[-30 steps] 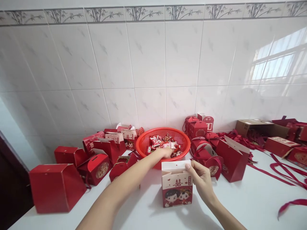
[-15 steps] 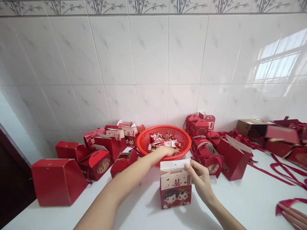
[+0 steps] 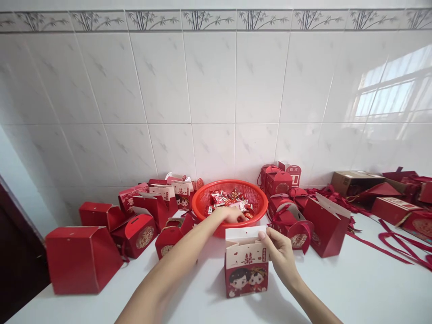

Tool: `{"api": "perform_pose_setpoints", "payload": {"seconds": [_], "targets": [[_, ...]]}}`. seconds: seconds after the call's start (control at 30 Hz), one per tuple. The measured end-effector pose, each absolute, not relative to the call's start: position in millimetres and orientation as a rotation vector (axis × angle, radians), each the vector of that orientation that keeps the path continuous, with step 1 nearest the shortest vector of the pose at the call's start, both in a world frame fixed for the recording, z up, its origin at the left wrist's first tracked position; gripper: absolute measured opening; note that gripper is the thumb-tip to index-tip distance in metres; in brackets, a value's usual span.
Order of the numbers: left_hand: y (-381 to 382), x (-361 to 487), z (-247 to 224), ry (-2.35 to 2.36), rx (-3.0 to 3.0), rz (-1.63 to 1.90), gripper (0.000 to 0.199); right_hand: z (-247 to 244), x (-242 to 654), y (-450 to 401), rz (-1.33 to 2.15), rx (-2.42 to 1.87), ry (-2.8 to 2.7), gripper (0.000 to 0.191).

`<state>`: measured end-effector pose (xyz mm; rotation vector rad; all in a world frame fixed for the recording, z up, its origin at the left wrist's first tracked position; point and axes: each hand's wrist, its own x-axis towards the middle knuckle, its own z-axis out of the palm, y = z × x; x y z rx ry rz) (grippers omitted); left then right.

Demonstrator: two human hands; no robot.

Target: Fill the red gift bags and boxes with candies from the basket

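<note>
In the head view, my left hand [image 3: 232,215] reaches into a red plastic basket [image 3: 202,220] that holds wrapped candies [image 3: 220,197]. Its fingers are curled down among the candies, partly hidden, and I cannot make out what is in them. With thumb and fingers, my right hand [image 3: 278,245] pinches the top right edge of a gift box [image 3: 248,265]. This box stands upright on the white table, with a pale open top and two cartoon figures on its red front.
Several red gift boxes [image 3: 84,258] stand at the left, and more [image 3: 329,229] at the right. Red ribbons [image 3: 401,238] trail over the white table [image 3: 357,288]. A brown cardboard box [image 3: 347,182] sits near the tiled wall [image 3: 212,90].
My left hand has shifted slightly left within the basket. Another person's hand with a ribbon has left the lower right, and a red box there has moved. My right hand stays on the box.
</note>
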<state>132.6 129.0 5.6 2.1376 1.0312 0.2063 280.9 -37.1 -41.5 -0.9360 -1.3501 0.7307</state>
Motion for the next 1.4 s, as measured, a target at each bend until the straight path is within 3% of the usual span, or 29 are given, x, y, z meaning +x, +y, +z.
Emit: {"api": "perform_pose_setpoints", "payload": {"seconds": [0.1,0.27,0.53,0.77,1.0,1.4], "targets": [[122.0,119.4,13.5,0.963,1.987,0.358,0.031,-40.5,280.5,-36.2,0.722,-0.927,-1.350,0.050],[109.8,102.5,19.2,0.876,1.332,0.751,0.010,-42.5,280.8,-35.0,0.726,-0.940,-1.348,0.051],[108.6,85.9,26.2,0.818,0.978,0.805,0.016,-48.2,282.1,-34.4,0.755,-0.973,-1.342,0.051],[104.9,87.4,29.6,0.762,0.890,0.833,0.028,-42.9,281.4,-37.0,0.722,-0.977,-1.352,0.053],[100.8,90.4,29.6,0.795,0.910,0.889,0.007,-38.6,280.8,-39.5,0.744,-0.979,-1.358,0.052],[100.9,95.0,22.7,0.901,0.938,0.967,0.012,-37.3,280.1,-39.1,0.684,-0.957,-1.381,0.054]]}}
